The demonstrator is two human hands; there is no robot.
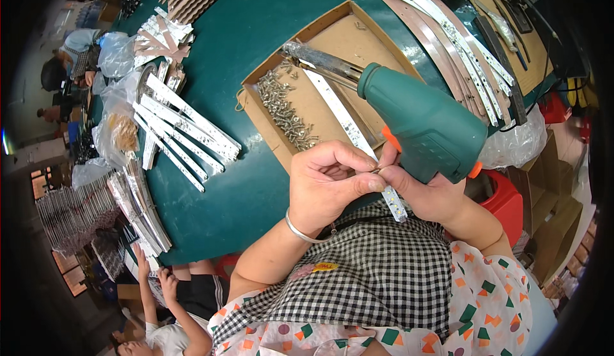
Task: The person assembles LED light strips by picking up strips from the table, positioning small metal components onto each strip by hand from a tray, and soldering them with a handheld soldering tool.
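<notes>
Open box set on table, screws heaped inside at its 8 o'clock, strips laid outside at its 8 and 2 o'clock

Green plastic pistol-shaped tool: one
Held long white strip: one
Shallow brown cardboard tray: one
Wearer's bare hands: two
Silvery metal screws: dozens

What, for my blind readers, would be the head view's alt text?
The left hand and right hand meet at a white strip; a green power tool partly covers the right hand. Metal fasteners lie in a shallow cardboard tray.
</notes>
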